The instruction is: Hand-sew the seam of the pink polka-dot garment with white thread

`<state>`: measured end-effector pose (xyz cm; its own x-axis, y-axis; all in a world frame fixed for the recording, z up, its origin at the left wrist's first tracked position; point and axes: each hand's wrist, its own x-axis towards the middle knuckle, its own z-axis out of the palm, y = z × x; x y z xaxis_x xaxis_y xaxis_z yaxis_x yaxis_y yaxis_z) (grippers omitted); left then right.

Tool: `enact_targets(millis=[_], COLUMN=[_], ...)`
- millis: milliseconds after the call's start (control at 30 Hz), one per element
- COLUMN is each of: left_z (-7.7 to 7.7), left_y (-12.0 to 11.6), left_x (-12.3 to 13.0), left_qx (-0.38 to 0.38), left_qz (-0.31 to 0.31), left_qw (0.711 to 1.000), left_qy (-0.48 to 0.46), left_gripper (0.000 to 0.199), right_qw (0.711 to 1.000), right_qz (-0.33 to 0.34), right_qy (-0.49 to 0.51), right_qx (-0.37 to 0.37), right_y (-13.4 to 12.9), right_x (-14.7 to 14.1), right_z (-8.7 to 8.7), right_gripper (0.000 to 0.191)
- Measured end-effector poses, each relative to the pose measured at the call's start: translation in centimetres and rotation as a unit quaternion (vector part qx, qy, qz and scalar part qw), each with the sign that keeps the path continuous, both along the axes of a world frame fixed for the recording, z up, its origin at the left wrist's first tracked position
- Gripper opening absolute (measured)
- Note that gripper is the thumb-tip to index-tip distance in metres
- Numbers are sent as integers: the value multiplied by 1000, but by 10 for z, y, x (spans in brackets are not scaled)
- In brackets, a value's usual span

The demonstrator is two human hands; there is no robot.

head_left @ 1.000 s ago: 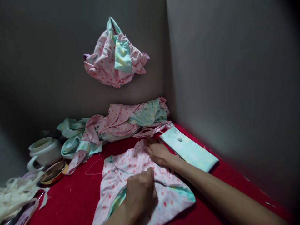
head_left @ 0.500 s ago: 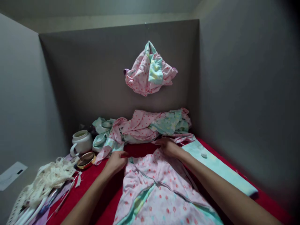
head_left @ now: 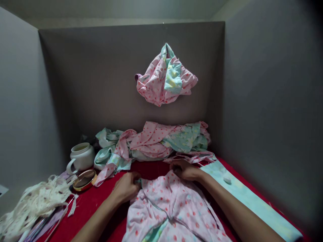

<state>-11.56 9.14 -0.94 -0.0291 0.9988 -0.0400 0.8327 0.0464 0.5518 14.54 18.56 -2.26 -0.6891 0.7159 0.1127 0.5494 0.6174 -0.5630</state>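
Note:
A pink garment (head_left: 174,205) with red dots and mint-green inner edges lies in front of me on a red cloth (head_left: 101,201). My left hand (head_left: 128,185) is closed on its far left corner, where a bit of green shows. My right hand (head_left: 185,169) pinches the far right part of its top edge, fingers curled. The lower end of the garment runs out of view. Beyond my hands, a heap of pink dotted and green flowered fabric (head_left: 156,141) lies against the back panel.
A bundled pink and green fabric piece (head_left: 161,77) hangs from the back panel (head_left: 101,77). On the left are a white mug (head_left: 82,158), a round gold-rimmed container (head_left: 85,179) and cream lace (head_left: 37,198). To the right lies a pale green folded cloth (head_left: 249,191) bearing a small white object (head_left: 227,180).
My view has shifted slightly. My left hand has closed over the garment's left corner, and my right fingers have curled more at the top edge.

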Motion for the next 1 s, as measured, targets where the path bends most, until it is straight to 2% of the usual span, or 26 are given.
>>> enact_targets(millis=[133,367,633,700,833,900,1000], left_z=[-5,-6,-5,-4,-5,-6,-7], left_y=[-3,-18,-19,-18,-18,-18,-22], left_x=[-1,-4,-1,-4,-11,-12,-9], left_qx=[17,78,98,106,133,152,185], left_qz=[35,142,162,146,138,149,162], left_qw=[999,986,981,983,981,976,967], left_qy=[7,31,35,14,-39,-53,-59], left_gripper=[27,22,13,10,16,23,25], right_qw=[1000,997,992,988,975,973,976], right_qz=[-9,-78,-122,-139,-183,-176,-138], right_qy=[9,3,38,62,120,141,159], right_qx=[-18,14,19,17,37,44,57], right_y=[1,2,5,5,-2,-13,-43], right_x=[4,12,10,11,7,2,-5], right_z=[1,-4,-11,-6,15,27,42], right_gripper=[15,21,15,4,31,36,33])
